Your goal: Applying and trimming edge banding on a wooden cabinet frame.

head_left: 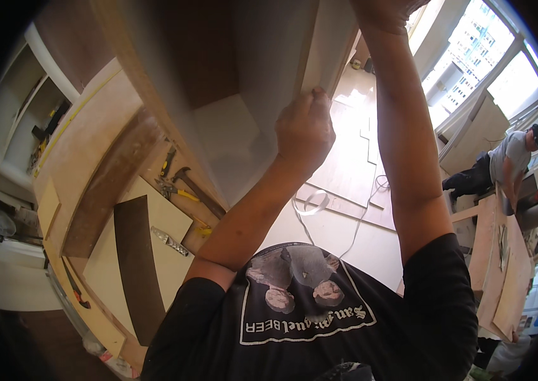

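A tall wooden cabinet box (250,57) with pale inner walls and a brown panel inside stands in front of me. My left hand (305,130) is closed in a fist against the lower part of its light front edge (329,54), thumb side up. Whatever lies inside those fingers is hidden. Higher up, my right hand (386,11) is raised near the top of the same edge. The picture's rim cuts it off, so its fingers barely show.
On a workbench at left lie a hammer (202,190), pliers (167,187), a dark strip (132,267) and a utility knife (170,241). A white coil of banding (315,202) and cords lie on the floor behind. At right, another person (511,159) leans over boards (500,267).
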The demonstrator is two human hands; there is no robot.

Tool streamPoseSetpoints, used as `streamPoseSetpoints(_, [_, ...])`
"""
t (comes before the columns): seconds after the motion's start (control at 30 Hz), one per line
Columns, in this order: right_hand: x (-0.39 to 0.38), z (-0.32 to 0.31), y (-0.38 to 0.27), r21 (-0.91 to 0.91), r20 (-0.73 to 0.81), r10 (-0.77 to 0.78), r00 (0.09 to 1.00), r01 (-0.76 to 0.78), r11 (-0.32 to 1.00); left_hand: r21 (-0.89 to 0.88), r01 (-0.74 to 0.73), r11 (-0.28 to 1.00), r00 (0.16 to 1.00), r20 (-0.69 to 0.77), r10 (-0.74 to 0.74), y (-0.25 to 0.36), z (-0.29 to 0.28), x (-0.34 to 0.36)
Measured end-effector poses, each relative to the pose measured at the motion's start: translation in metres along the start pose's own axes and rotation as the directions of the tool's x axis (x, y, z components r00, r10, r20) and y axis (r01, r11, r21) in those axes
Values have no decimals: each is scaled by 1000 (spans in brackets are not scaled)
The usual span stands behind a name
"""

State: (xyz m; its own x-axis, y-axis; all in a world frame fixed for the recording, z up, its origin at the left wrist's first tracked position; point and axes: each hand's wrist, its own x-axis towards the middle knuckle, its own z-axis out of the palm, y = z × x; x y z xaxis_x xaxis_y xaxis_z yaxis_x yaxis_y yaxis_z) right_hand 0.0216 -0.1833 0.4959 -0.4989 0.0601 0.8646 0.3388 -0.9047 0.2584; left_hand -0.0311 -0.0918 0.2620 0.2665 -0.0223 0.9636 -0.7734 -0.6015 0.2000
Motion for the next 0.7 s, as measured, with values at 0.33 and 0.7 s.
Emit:
streamPoseSetpoints(0.33, [-110,-134,-46,82,603,498,623,-669,739,-102,57,993,998,-28,-60,7,-1,12])
streamPoseSetpoints(0.7, [-141,-148,-37,182,703,596,387,-909,376,-132,109,985,993,-37,-115,20,7,6])
